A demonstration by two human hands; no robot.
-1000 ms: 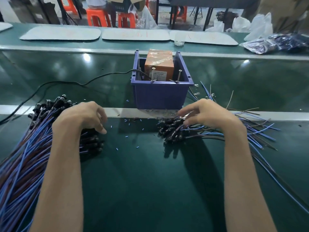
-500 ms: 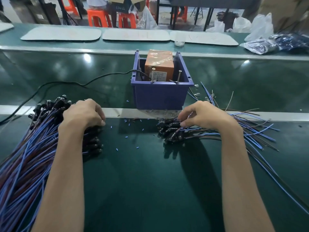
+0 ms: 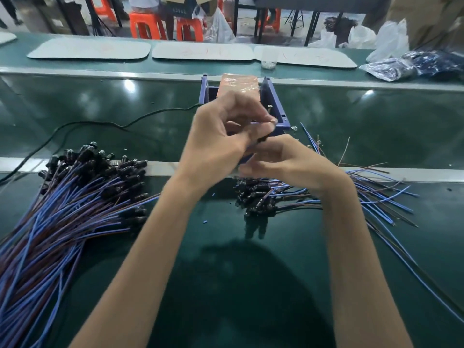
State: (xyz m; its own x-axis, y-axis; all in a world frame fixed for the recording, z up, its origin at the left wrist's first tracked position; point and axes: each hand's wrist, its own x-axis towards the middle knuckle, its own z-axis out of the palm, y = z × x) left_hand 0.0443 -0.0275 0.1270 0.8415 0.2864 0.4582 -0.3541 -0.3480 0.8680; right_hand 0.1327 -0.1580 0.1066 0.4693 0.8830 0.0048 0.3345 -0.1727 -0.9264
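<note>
My left hand is raised in front of the blue bin, its thumb and fingertips pinching a small black-tipped wire piece. My right hand sits just below it with fingers curled toward the same piece; the grip is blurred. A big bundle of blue and brown wires with black ends lies at the left. A smaller pile of the same wires lies under my right wrist.
An orange-brown box stands inside the bin. A black cable runs across the green belt at the left. White mats and plastic bags lie on the far table. Loose wire ends fan out at the right.
Both hands have left the two wire piles and come together in front of the bin. My left hand has moved up and to the right, now pinching a piece.
</note>
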